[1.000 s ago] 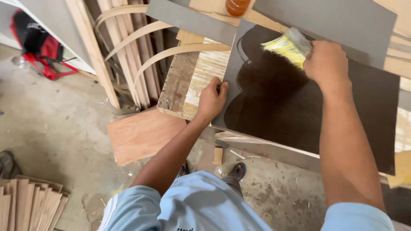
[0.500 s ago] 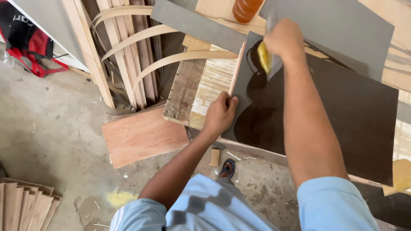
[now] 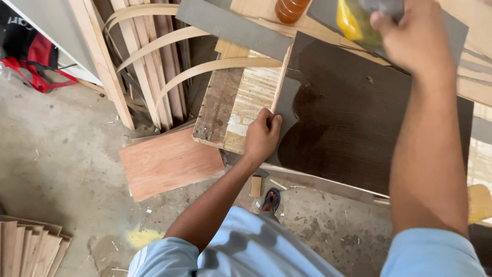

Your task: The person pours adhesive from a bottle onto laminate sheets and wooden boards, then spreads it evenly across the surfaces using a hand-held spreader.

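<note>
L hand (image 3: 262,136) flat on dark panel (image 3: 359,133) edge; R hand (image 3: 417,36) gripping yellow cloth (image 3: 353,23).

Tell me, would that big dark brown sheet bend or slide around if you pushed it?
The dark sheet looks thin and flat, so it probably flexes when lifted. It overhangs its support, and the left hand presses its edge, so it may slide. Its wet-looking patch might be slippery.
</note>
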